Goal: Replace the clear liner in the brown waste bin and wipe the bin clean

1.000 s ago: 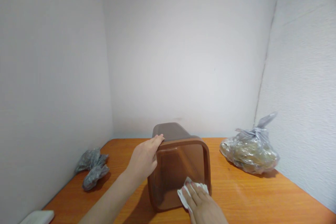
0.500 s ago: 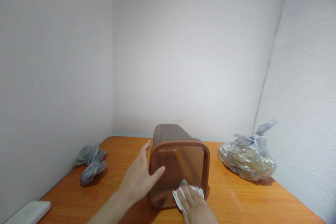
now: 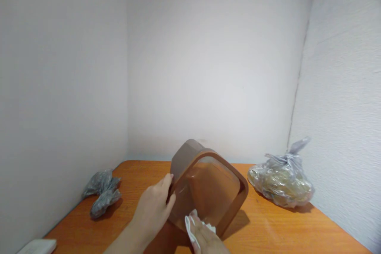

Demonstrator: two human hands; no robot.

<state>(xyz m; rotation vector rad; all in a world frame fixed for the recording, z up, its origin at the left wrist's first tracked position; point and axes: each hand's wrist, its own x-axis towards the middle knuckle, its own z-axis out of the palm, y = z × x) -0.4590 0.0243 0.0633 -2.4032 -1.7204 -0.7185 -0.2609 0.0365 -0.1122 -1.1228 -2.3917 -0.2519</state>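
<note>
A brown plastic bin (image 3: 217,190) lies tipped on its side with its mouth facing me, turned onto one corner. My left hand (image 3: 153,206) grips the bin's left edge, fingers on the outer wall and thumb by the rim. A crumpled white tissue (image 3: 190,222) is in my right hand (image 3: 205,238), pressed at the lower part of the bin's mouth. The fingers of that hand cover much of the tissue, and the bin's far end is partly hidden behind its rim.
On the orange wooden table (image 3: 268,230), a tied clear plastic bag (image 3: 281,178) with yellowish contents sits at the right. Knotted grey plastic bags (image 3: 104,192) lie at the left. A white object (image 3: 38,246) shows at the lower left corner. Walls enclose the back and both sides.
The bin has rotated from resting flat to standing on a corner. My left hand has closed on its left edge. My right hand moved left with the tissue.
</note>
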